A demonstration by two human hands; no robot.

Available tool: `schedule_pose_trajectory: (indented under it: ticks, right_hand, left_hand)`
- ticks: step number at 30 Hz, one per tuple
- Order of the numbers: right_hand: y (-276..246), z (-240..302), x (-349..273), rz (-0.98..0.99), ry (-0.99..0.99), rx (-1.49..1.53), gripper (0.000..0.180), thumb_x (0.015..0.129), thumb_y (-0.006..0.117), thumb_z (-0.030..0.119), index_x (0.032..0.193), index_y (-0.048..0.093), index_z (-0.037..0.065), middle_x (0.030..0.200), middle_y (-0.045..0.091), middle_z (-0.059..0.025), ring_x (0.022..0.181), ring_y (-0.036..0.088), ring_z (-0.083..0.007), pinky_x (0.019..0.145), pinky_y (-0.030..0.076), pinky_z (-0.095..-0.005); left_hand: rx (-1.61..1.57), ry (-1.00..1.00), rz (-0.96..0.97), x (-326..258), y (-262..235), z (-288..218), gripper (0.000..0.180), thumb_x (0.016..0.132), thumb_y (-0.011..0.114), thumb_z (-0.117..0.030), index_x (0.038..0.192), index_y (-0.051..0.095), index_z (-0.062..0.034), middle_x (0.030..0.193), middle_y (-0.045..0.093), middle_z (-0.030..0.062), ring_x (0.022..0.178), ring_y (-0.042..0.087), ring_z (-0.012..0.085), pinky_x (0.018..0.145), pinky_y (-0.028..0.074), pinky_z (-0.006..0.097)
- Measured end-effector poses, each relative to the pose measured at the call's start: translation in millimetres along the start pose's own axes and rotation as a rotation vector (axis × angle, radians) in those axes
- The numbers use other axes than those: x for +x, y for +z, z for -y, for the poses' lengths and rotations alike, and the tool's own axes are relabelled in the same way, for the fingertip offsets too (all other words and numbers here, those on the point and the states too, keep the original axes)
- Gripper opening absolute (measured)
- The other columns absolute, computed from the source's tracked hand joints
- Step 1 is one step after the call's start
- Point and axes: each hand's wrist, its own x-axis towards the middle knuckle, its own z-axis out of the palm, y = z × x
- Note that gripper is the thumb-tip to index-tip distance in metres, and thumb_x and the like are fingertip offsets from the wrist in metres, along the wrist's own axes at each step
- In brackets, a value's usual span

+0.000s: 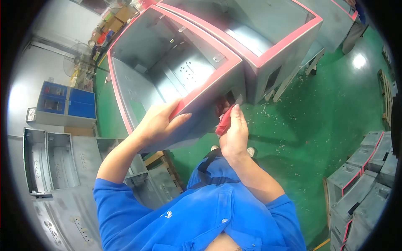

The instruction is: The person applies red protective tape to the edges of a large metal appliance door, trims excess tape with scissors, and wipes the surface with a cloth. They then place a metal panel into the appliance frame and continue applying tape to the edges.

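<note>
A grey metal box (pixel 212 109) with an open top and a pink-red rim stands tilted in front of me. My left hand (pixel 157 123) grips its near edge, with the fingers at the rim and the thumb apart along the outer wall. My right hand (pixel 235 136) is closed on a folded red sheet (pixel 225 122), held against the near right corner beside a small rectangular cutout. Whether the sheet is cloth or abrasive paper, I cannot tell. Slots and small holes show in the panel inside the box.
A second pink-rimmed metal box (pixel 268 71) stands close on the right, on a stand. Grey metal housings (pixel 58 159) lie at left, and more stacked housings (pixel 356 180) at lower right. A blue-doored cabinet (pixel 69 100) is by the wall. Debris dots the green floor (pixel 289 138).
</note>
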Motion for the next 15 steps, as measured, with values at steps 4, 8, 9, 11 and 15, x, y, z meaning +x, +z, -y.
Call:
schedule_pose_trajectory:
  ticks: [4, 8, 9, 11, 15]
  right_hand:
    - [0.6, 2.4, -3.8, -0.017, 0.071, 0.021, 0.029, 0.093, 0.042, 0.03, 0.101, 0.051, 0.004, 0.089, 0.054, -0.0036, 0.075, 0.049, -0.0098, 0.067, 0.042, -0.0228]
    - [-2.9, 7.0, 11.7, -0.017, 0.031, 0.145, 0.026, 0.092, 0.042, 0.027, 0.101, 0.051, 0.004, 0.094, 0.056, -0.0056, 0.076, 0.049, -0.0122, 0.069, 0.041, -0.025]
    - [-2.4, 11.0, 13.0, 0.007, 0.04, 0.152, 0.025, 0.093, 0.041, 0.027, 0.098, 0.051, 0.004, 0.093, 0.055, -0.0057, 0.077, 0.05, -0.0126, 0.071, 0.041, -0.0251]
    - [2.2, 20.0, 10.8, 0.056, 0.06, 0.165, 0.024, 0.093, 0.04, 0.026, 0.093, 0.05, 0.005, 0.092, 0.054, -0.0061, 0.079, 0.051, -0.0135, 0.075, 0.041, -0.0254]
    - [-8.2, 7.6, 0.4, 0.041, 0.092, 0.019, 0.024, 0.093, 0.039, 0.027, 0.094, 0.05, 0.006, 0.091, 0.056, -0.0056, 0.081, 0.052, -0.0131, 0.078, 0.042, -0.0287]
  left_hand:
    - [-0.011, 0.0, -0.006, -0.5, -0.8, 0.7, 0.04, 0.082, 0.054, -0.029, 0.108, 0.049, 0.0005, 0.089, 0.059, 0.0236, 0.085, 0.057, 0.0388, 0.074, 0.043, 0.038]
    - [-0.024, 0.026, -0.05, -3.5, -0.2, -0.8, 0.041, 0.082, 0.054, -0.031, 0.108, 0.05, 0.0002, 0.09, 0.058, 0.0241, 0.086, 0.056, 0.0386, 0.074, 0.043, 0.039]
    - [-0.023, 0.026, -0.048, -4.0, -0.4, -0.5, 0.041, 0.082, 0.054, -0.032, 0.108, 0.05, 0.0001, 0.09, 0.058, 0.0242, 0.085, 0.056, 0.0389, 0.074, 0.043, 0.039]
    - [-0.021, 0.026, -0.046, -5.1, -0.8, 0.6, 0.042, 0.082, 0.053, -0.032, 0.109, 0.05, 0.0, 0.09, 0.058, 0.0245, 0.085, 0.056, 0.0393, 0.074, 0.043, 0.039]
    - [-0.024, 0.023, -0.023, -3.9, -2.7, -2.1, 0.042, 0.082, 0.054, -0.032, 0.109, 0.05, -0.0005, 0.089, 0.057, 0.0248, 0.083, 0.055, 0.0403, 0.072, 0.042, 0.04]
